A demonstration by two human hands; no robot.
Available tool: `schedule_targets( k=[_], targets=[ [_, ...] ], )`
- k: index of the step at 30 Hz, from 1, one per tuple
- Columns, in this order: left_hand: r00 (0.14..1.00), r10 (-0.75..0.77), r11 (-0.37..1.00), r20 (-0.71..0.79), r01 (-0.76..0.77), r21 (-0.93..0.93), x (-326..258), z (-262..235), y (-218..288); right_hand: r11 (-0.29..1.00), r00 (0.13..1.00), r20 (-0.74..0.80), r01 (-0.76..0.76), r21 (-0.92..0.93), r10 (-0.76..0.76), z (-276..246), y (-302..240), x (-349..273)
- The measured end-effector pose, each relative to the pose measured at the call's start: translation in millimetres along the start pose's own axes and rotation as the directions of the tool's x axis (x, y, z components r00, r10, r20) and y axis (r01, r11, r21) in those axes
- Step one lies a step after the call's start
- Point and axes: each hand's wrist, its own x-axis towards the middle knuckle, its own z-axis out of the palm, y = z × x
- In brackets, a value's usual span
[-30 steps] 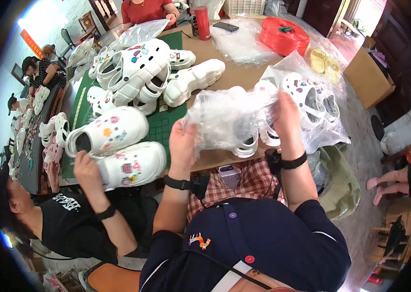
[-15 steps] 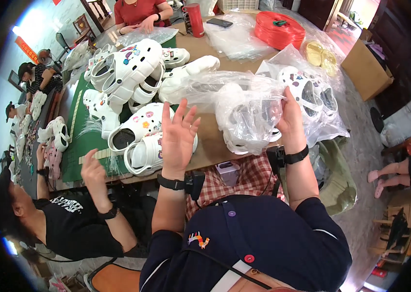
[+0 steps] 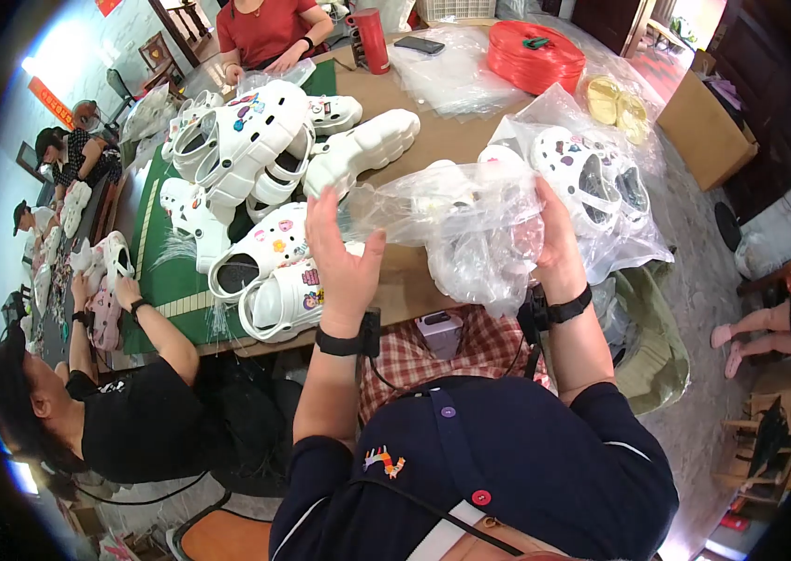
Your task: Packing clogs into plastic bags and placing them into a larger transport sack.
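Observation:
My right hand [image 3: 559, 224] grips the right side of a clear plastic bag [image 3: 489, 248] with white clogs [image 3: 447, 184] in it, above the table's front edge. Part of its fingers is hidden by the bag. My left hand [image 3: 344, 262] is raised at the bag's left end, fingers stretched and thumb apart, holding nothing. Whether it touches the loose plastic I cannot tell. Just left of it lie white clogs with colourful charms [image 3: 285, 297]. Beyond my right hand rests another bagged pair of white clogs [image 3: 568, 168].
A pile of white clogs [image 3: 260, 140] covers the table's left part, over a green mat [image 3: 147, 304]. Farther back are a red twine roll [image 3: 536, 58], a phone [image 3: 420, 45] and a red cup [image 3: 372, 42]. A co-worker in black [image 3: 147, 402] sits close at left.
My left hand has turned from palm-up to palm facing right. The bagged clogs have tilted, their toes swinging away from me. The co-worker's near hand has moved left onto clogs.

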Motion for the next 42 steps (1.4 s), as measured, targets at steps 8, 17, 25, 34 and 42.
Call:
schedule_targets(
  k=[8,17,25,34,42],
  targets=[
    [0.912,0.068,0.942,0.405,-0.193,0.276,35,5,22,0.971,0.993,-0.070,0.079,-0.225,-0.097,27,7,-7],
    [0.730,-0.448,-0.116,0.516,0.525,-0.843,28,-10,-25,0.804,0.894,0.287,0.438,-0.402,-0.343,31,-16,-7],
    [0.530,-0.663,-0.346,0.529,0.411,-0.844,-11,-16,-31,0.176,0.960,0.136,0.182,-0.967,-0.244,15,12,6],
    [0.741,-0.505,-0.340,0.443,0.301,-0.891,3,-34,-24,0.250,0.811,0.190,0.379,-0.891,-0.554,59,31,12],
    [0.951,-0.295,0.910,-0.097,0.248,-0.333,-20,-38,-35,0.379,0.725,0.098,-0.236,-0.895,0.682,20,142,-34]
  ],
)
